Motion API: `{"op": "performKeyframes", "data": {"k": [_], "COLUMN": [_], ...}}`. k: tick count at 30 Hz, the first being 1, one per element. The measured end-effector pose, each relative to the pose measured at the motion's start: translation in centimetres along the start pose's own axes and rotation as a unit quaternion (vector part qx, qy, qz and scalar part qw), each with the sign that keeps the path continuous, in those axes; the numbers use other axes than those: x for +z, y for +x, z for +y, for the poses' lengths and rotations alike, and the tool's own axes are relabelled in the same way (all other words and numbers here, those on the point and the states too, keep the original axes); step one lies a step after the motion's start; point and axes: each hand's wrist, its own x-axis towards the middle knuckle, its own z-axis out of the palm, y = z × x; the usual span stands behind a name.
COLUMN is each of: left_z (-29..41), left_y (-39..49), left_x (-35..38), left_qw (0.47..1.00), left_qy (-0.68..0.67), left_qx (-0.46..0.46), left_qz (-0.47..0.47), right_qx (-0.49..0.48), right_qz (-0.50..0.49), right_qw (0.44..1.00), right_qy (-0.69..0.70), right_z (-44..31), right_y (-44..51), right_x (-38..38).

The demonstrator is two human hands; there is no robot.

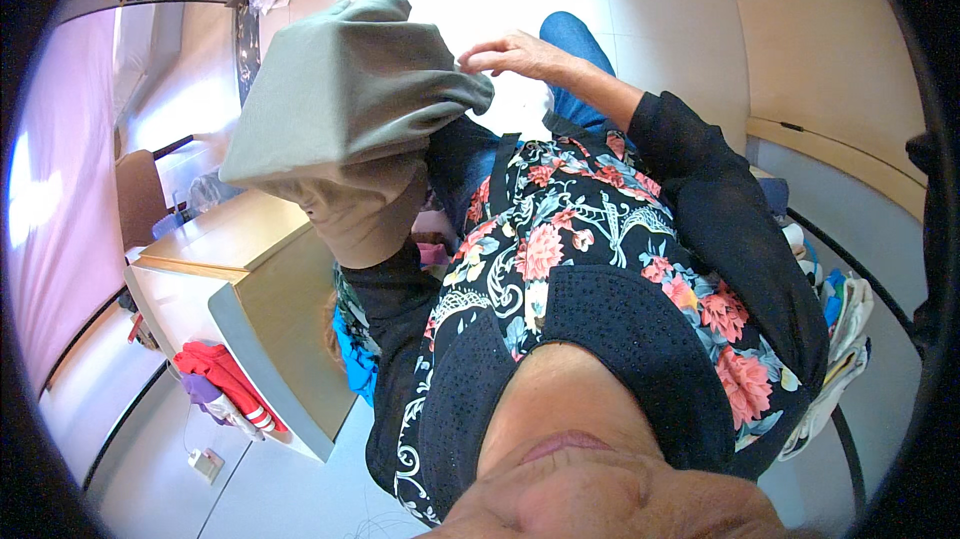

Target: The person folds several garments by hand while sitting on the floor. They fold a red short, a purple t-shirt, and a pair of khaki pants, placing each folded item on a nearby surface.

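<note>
A grey-green cloth garment (pixel 352 81), its inside or lower part brownish, is draped over my left forearm, whose black sleeve enters it from below. My left hand is out of sight within the cloth. The garment stands up in broad folds, with a bunched end at its right. My right hand (pixel 517 56) is beside that end, fingers loosely bent and apart, the fingertips at or just over the cloth's edge. Whether they press on it cannot be told. Below this hand lies a bright white thing (pixel 521 105), over my jeans (pixel 574 51).
A wooden cabinet or table (pixel 292 299) stands close at left, red and purple clothes (pixel 225 381) hanging at its side. A pink curtain (pixel 60 186) hangs at far left. Folded cloths (pixel 844 344) are stacked at right. A white adapter or socket (pixel 205 465) is at lower left.
</note>
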Motion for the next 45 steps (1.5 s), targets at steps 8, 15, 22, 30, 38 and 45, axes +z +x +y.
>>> {"op": "performKeyframes", "data": {"k": [8, 15, 22, 30, 38, 45], "left_z": [0.1, -0.5, -1.3, -2.0, -2.5, -1.6], "left_y": [-0.3, -1.7, -2.8, -3.7, -4.9, -3.9], "left_x": [-0.3, -0.3, -0.6, -0.6, -0.7, -1.2], "left_qw": [1.000, 1.000, 1.000, 0.999, 0.999, 0.998], "left_qy": [-0.004, 0.002, 0.007, 0.001, 0.000, -0.035], "left_qx": [-0.001, -0.013, -0.027, -0.029, -0.039, -0.015], "left_qz": [0.004, 0.008, 0.014, 0.015, 0.024, 0.054], "right_qx": [-0.092, -0.032, 0.019, 0.037, 0.118, 0.019], "right_qz": [0.003, -0.024, -0.057, -0.052, -0.151, -0.113], "right_qw": [0.995, 0.999, 0.991, 0.976, 0.870, 0.845], "right_qy": [-0.023, -0.006, 0.117, 0.209, 0.454, 0.522], "right_z": [0.3, -0.1, -0.4, -1.2, -1.9, -2.9], "right_y": [2.7, 2.4, 1.9, 0.9, 0.8, 0.8], "right_x": [1.5, 2.2, 2.6, 2.0, 4.7, 2.7]}}
